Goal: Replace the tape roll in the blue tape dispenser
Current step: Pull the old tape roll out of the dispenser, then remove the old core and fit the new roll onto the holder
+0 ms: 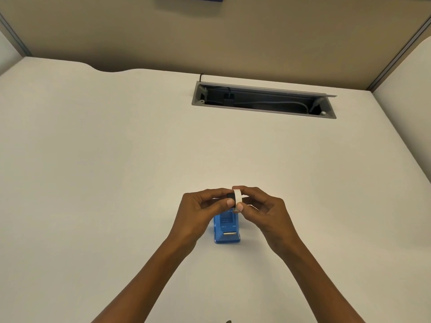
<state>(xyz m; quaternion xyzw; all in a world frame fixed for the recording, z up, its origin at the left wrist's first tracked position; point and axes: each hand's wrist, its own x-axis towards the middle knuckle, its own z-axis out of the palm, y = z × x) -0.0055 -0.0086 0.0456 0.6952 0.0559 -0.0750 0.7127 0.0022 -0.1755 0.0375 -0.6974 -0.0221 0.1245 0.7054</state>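
The blue tape dispenser (227,229) stands on the white desk (116,159), its metal cutter facing me. Just above its far end, both hands meet. My right hand (263,210) pinches a thin white tape roll (238,198) edge-on between thumb and forefinger. My left hand (200,208) holds a small black spindle (230,196) that passes through the roll's centre. The far part of the dispenser is hidden behind my fingers.
An open grey cable tray (263,100) with a plug and cables is sunk into the desk at the back. Beige partition walls (210,38) close off the back and right side. A small dark object (228,321) peeks in at the bottom edge.
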